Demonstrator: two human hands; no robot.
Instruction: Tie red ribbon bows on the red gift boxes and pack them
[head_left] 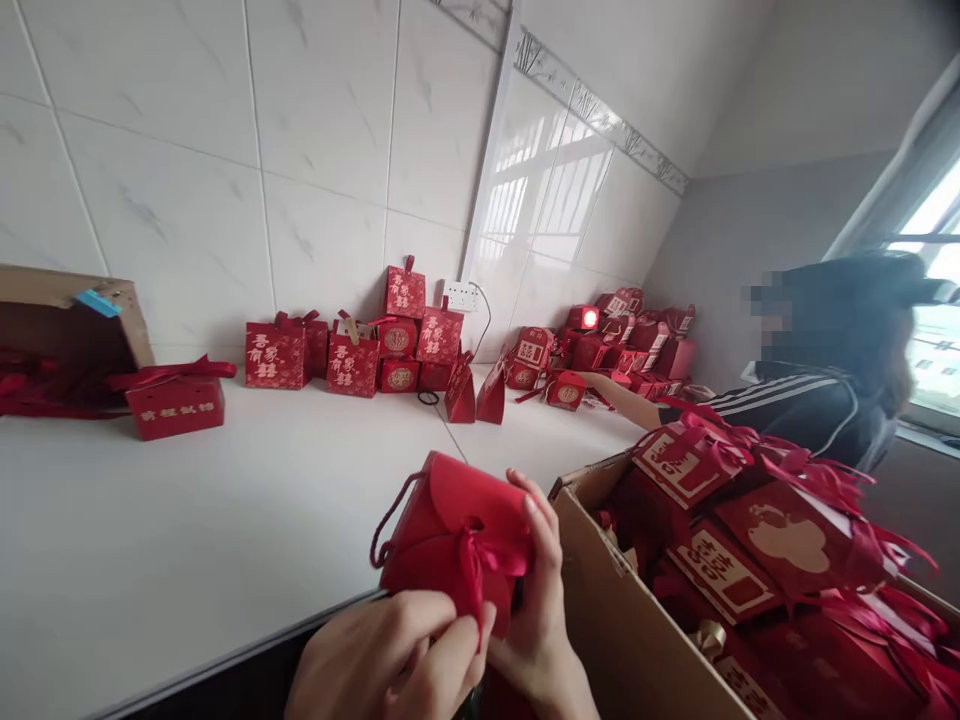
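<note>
A red gift box (pixel 457 540) with rounded flaps is held tilted near the table's front edge. A dark red cord handle (pixel 382 520) loops out on its left side. My right hand (pixel 544 590) wraps round the box's right side, with its fingers up along the edge. Fingertips of my left hand (pixel 405 650) are closed on the hanging end of a red satin ribbon (pixel 471 570), which comes from a hole at the middle of the flaps. Part of the box's lower side is hidden behind my hands.
At right stands a cardboard box (pixel 607 610) full of red gift boxes. Several red gift boxes (pixel 352 362) line the wall on the white table (pixel 300 480). Another carton (pixel 67 285) is at far left. A person in a striped dark jacket (pixel 795 400) reaches toward the back pile.
</note>
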